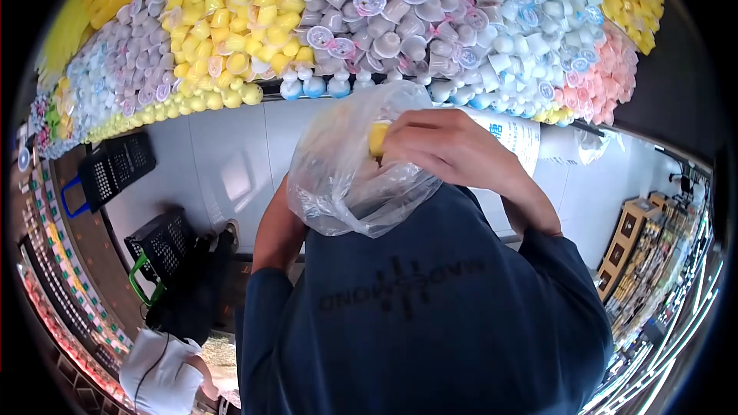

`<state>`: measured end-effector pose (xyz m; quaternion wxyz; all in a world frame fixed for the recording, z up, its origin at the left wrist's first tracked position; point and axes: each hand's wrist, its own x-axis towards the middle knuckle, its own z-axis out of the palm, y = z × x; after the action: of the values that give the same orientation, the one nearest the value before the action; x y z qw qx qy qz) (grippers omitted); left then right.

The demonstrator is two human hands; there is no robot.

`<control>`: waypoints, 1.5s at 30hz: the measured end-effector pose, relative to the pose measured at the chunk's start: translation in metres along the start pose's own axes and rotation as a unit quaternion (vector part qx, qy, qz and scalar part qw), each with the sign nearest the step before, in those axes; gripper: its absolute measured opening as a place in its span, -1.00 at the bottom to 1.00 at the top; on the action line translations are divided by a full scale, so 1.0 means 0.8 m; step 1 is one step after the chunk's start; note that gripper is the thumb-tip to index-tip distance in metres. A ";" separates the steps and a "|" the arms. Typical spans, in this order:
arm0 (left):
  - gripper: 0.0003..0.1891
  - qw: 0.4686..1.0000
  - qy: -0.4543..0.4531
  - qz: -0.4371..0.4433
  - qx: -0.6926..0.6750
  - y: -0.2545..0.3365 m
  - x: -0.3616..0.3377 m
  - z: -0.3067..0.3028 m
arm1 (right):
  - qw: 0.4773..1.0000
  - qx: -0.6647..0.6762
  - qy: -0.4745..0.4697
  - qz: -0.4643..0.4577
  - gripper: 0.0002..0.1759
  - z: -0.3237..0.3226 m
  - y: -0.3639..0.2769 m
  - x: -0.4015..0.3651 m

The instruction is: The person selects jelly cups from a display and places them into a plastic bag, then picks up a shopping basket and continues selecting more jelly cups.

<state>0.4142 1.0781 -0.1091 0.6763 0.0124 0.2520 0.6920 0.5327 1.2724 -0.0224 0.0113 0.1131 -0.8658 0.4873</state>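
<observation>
A clear plastic bag (338, 177) hangs open in front of my chest. My right hand (430, 142) is at its mouth, fingers closed around a small yellow jelly cup (378, 139). From the left my forearm reaches up to the bag. My left hand is mostly covered by the crumpled film and appears to grip the bag; its fingers do not show clearly. Beyond the bag lies a large heap of purple-grey jelly cups (384, 15), with yellow jelly cups (231, 23) to its left and pale blue jelly cups (530, 23) to its right.
Pink cups (596, 81) fill the right end of the display. Round-topped bottles (314, 87) line its front edge. Two black shopping baskets (119, 169) (161, 238) are at the left, near a person in a white top (161, 373). Stocked shelves (653, 261) stand at the right.
</observation>
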 end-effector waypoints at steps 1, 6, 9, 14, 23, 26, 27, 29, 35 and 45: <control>-0.39 1.000 -0.002 -0.003 0.003 0.000 -0.001 0.001 | 0.997 -0.064 -0.020 0.024 -0.73 0.007 0.007 -0.002; -0.39 1.000 -0.016 -0.010 0.009 0.001 0.000 0.001 | 0.979 -0.184 -0.049 0.077 -0.78 0.024 0.011 -0.006; -0.39 1.000 -0.020 -0.012 0.010 0.001 -0.002 0.000 | 0.981 -0.183 -0.016 0.054 -0.84 0.029 0.003 -0.006; -0.39 1.000 -0.028 -0.008 0.009 0.001 -0.009 -0.005 | 0.986 -0.139 -0.031 0.091 -0.79 0.017 -0.013 -0.006; -0.38 0.999 -0.037 -0.006 0.010 0.001 -0.019 -0.010 | 0.978 -0.152 0.047 0.132 -0.52 0.037 -0.020 -0.004; -0.38 0.999 -0.039 -0.007 0.013 0.000 -0.018 -0.012 | 0.983 -0.100 0.070 0.141 -0.49 0.038 -0.022 -0.003; -0.38 0.999 -0.043 -0.008 0.013 0.000 -0.017 -0.012 | 0.982 -0.080 0.095 0.142 -0.50 0.036 -0.022 -0.003; -0.38 0.999 -0.045 -0.009 0.016 0.002 -0.016 -0.012 | 0.980 -0.061 0.120 0.144 -0.51 0.033 -0.017 -0.003; -0.38 0.999 -0.050 -0.014 0.017 0.003 -0.017 -0.014 | 0.970 -0.022 0.168 0.175 -0.65 0.038 0.003 -0.005; -0.38 0.998 -0.049 -0.020 0.014 0.006 -0.017 -0.015 | 0.964 -0.095 0.172 0.178 -0.77 0.055 0.022 -0.009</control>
<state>0.4069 1.0612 -0.1134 0.7014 0.0510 0.2281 0.6734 0.5404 1.2452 -0.0615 0.0841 -0.1302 -0.8993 0.4090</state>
